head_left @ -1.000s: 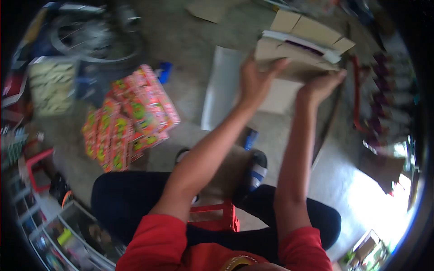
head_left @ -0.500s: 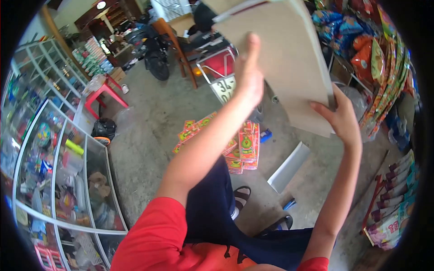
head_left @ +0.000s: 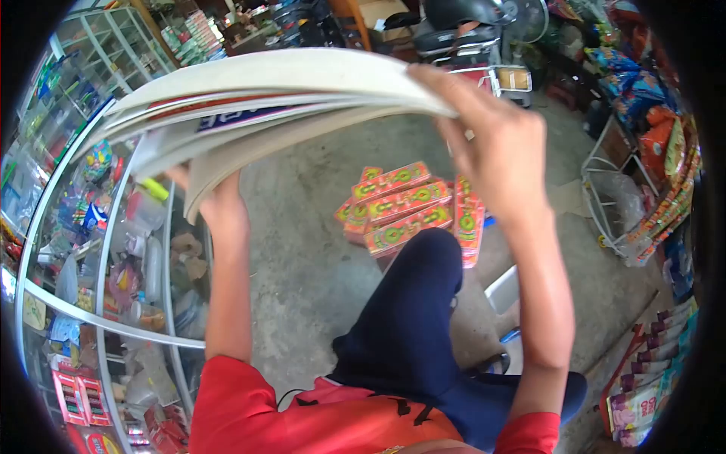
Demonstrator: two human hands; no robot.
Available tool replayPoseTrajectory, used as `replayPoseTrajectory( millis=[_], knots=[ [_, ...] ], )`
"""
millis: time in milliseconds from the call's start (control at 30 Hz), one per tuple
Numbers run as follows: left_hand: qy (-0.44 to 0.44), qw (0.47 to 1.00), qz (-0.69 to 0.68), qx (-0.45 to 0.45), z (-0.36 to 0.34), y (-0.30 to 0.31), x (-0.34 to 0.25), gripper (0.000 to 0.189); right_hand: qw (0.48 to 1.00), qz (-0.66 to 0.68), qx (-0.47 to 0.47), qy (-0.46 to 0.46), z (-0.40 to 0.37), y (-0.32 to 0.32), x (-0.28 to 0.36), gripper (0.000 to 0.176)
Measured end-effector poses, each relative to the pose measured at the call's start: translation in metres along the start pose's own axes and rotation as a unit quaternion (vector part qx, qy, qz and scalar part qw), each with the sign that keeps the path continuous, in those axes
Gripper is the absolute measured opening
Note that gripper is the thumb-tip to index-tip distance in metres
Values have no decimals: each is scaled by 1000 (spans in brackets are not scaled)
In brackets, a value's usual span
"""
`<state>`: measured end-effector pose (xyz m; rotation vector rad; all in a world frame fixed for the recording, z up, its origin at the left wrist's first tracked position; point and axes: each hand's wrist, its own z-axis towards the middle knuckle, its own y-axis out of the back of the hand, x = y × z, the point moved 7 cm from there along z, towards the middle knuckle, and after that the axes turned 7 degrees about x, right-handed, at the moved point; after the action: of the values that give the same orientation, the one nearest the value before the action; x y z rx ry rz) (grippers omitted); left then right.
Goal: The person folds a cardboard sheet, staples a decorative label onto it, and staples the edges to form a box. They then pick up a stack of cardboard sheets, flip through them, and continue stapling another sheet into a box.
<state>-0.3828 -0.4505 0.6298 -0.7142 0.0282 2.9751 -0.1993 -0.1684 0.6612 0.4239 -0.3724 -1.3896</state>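
Note:
A stack of large cardboard or paper sheets (head_left: 272,72) is held up in front of me, bending between my two hands, with some printed layers in the middle. My left hand (head_left: 219,197) grips the lower left end from beneath, its fingers partly hidden by the sheets. At the right end, my right hand (head_left: 491,136) has its fingers wrapped on the stack's edge. Beyond my knee, several red and green printed boxes (head_left: 404,200) lie piled on the concrete floor (head_left: 295,287).
Glass display cases (head_left: 113,333) with goods stand at the left. A motorbike (head_left: 461,38) is ahead. Hanging snack packets (head_left: 658,136) and a metal rack (head_left: 590,181) are at the right. A silver tray-like piece (head_left: 502,290) and a blue object (head_left: 510,334) lie on the floor.
The sheets have swung from upper right to upper left and now show their layered edges. Both hands have shifted left with them, and the view has turned so the boxes appear further right.

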Motion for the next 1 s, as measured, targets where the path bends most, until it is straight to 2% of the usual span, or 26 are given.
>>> replayPoseTrajectory(
  millis=[33, 67, 100, 167, 233, 267, 300, 367, 400, 500, 533, 700, 733, 1000],
  knots=[
    [-71, 992, 96, -26, 0, 12, -18, 109, 1000, -2, -10, 8, 8, -1, 4, 42],
    [-140, 971, 186, -50, -2, 20, -34, 118, 999, -10, 18, -24, 16, 0, 8, 39],
    [-160, 962, 219, -37, -1, 28, -36, 121, 1000, -16, 15, -6, 25, -1, 11, 31],
    [-205, 940, 274, -24, 7, 46, -36, 129, 998, -55, 4, 27, 41, 3, 34, 30],
    [-288, 886, 362, -25, 16, 54, -51, 125, 995, -61, 75, 24, 52, 3, 45, 36],
    [-329, 852, 406, -26, 20, 57, -61, 123, 995, -64, 71, 42, 55, 2, 51, 37],
    [-329, 838, 435, -9, 27, 62, -70, 119, 994, -68, 67, 59, 57, 2, 58, 38],
    [-331, 804, 494, 21, 39, 71, -90, 111, 990, -77, -8, 120, 62, 0, 64, 38],
    [-330, 819, 469, -2, 45, 79, -96, 80, 985, -84, -40, 144, 64, 0, 67, 38],
    [-305, 844, 431, 96, 68, 110, -99, 51, 979, -118, -57, 157, 75, 5, 76, 40],
    [-337, 828, 444, 68, 68, 108, -114, 38, 979, -133, -42, 149, 79, 8, 78, 41],
    [-304, 843, 434, 95, 87, 128, -135, 36, 984, -106, 68, 123, 98, 39, 100, 39],
    [-290, 851, 429, 94, 90, 132, -138, 35, 979, -138, 99, 110, 100, 37, 100, 38],
    [-298, 848, 427, 95, 93, 149, -157, 35, 980, -129, 80, 128, 108, 57, 121, 38]
  ],
)
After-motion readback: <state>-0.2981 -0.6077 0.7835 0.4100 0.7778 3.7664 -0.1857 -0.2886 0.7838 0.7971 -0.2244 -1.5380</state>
